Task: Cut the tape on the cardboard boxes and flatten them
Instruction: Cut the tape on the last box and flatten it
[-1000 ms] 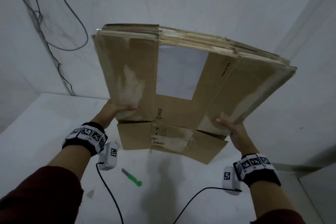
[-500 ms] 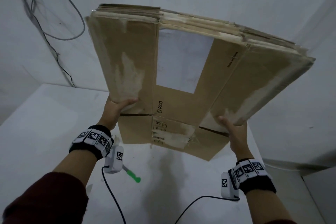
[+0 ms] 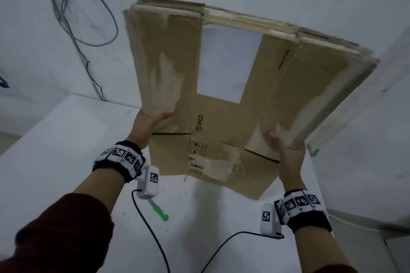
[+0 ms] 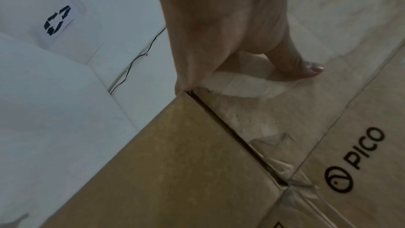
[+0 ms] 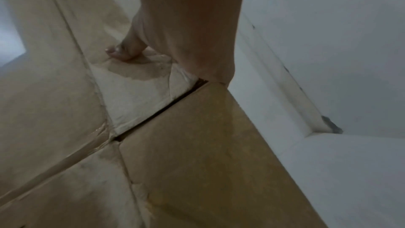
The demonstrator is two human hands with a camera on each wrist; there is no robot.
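A stack of several flattened brown cardboard boxes (image 3: 221, 117) is held up in the air above the white table (image 3: 55, 150), tilted with its far edge higher. The top sheet bears a white label (image 3: 228, 62) and the print "PICO" (image 4: 359, 159). My left hand (image 3: 150, 122) grips the stack's near left edge, thumb on top (image 4: 306, 70). My right hand (image 3: 286, 146) grips the near right edge, thumb on the torn pale patch (image 5: 122, 53). The other fingers are hidden under the stack. A green-handled knife (image 3: 159, 211) lies on the table below, partly behind the left wrist camera.
White walls stand close behind and to the right. Cables (image 3: 88, 35) hang on the back wall at left. A recycling symbol (image 4: 58, 20) marks a white surface left of the table. Black wrist-camera leads (image 3: 150, 232) trail over the near table.
The stack has risen and swung a little to the right over the second, both hands keeping their hold. The knife has stayed in place on the table.
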